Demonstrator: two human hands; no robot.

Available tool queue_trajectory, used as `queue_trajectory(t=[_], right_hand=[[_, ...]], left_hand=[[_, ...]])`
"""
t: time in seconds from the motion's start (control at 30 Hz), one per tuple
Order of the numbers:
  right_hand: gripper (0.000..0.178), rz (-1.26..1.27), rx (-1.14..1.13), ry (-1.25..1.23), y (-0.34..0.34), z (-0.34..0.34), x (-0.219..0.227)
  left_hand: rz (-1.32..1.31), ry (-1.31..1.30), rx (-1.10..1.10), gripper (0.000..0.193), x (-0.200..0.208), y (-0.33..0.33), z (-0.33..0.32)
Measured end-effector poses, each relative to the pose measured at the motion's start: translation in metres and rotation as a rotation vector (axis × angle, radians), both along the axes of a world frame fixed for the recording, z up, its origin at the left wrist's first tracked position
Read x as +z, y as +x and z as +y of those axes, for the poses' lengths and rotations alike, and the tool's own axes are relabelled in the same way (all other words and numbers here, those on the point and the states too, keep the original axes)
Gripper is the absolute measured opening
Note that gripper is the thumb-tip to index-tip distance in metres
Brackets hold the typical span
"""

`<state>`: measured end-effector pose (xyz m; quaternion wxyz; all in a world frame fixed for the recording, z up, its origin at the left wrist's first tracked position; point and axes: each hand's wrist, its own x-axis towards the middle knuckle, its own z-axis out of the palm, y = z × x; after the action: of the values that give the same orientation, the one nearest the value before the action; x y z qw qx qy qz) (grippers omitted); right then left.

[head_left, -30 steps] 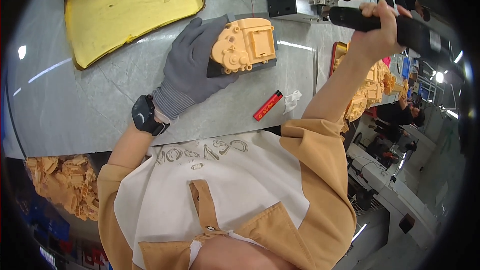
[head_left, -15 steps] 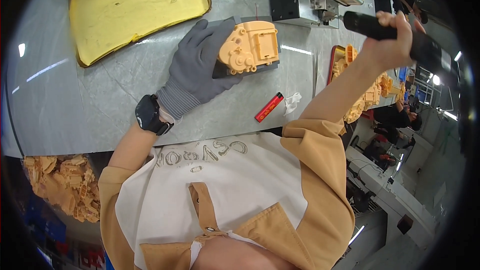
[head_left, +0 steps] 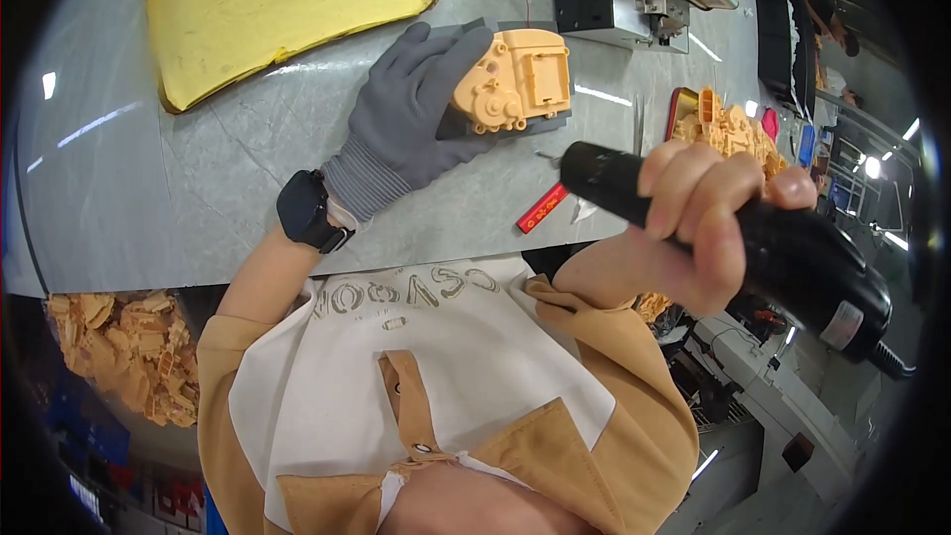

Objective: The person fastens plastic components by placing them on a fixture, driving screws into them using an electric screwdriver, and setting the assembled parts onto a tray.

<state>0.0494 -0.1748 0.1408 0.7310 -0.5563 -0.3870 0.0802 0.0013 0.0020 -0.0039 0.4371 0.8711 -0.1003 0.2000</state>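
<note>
- A pile of orange parts (head_left: 129, 362) lies far to the left of the orange housing (head_left: 520, 82), and nearer to the person's body.
- A yellow tray (head_left: 287, 15) is on the grey table (head_left: 238, 178), to the left of the housing and a little beyond it.
- The left hand (head_left: 411, 104), in a grey glove, grasps the left side of the housing.
- The housing itself rests on a dark block (head_left: 555, 126) on the table, its rectangular frame toward the right.
- A small red stick (head_left: 542, 209) lies on the near side of the housing, with a white scrap (head_left: 585, 208) beside it.
- A black and grey machine (head_left: 634, 10) stands to the right of the housing and beyond it.
- The bare right hand (head_left: 708, 213) is clenched around a black power tool (head_left: 807, 263), to the right of the housing and nearer. Its thin tip seems to be apart from the housing, though it is rather blurred.
- Farther right of the housing, other orange pieces (head_left: 728, 129) are heaped.
</note>
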Motion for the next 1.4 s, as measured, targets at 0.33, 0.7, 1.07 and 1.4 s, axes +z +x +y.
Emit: queue_trajectory(t=[0.33,0.7,1.07,1.4], right_hand=[[0.041,0.090,-0.217,0.121,-0.001,0.038,-0.025],[0.041,0.085,-0.185,0.114,0.006,0.035,-0.024],[0.038,0.186,-0.187,0.122,0.011,0.039,-0.033],[0.038,0.164,-0.154,0.137,0.016,0.037,-0.030]], left_hand=[[0.039,0.012,-0.022,0.082,0.003,-0.004,0.002],[0.093,0.016,-0.075,0.075,0.002,-0.004,0.003],[0.007,0.063,-0.044,0.068,0.002,-0.006,0.003],[0.006,0.057,-0.030,0.064,-0.001,-0.006,0.002]])
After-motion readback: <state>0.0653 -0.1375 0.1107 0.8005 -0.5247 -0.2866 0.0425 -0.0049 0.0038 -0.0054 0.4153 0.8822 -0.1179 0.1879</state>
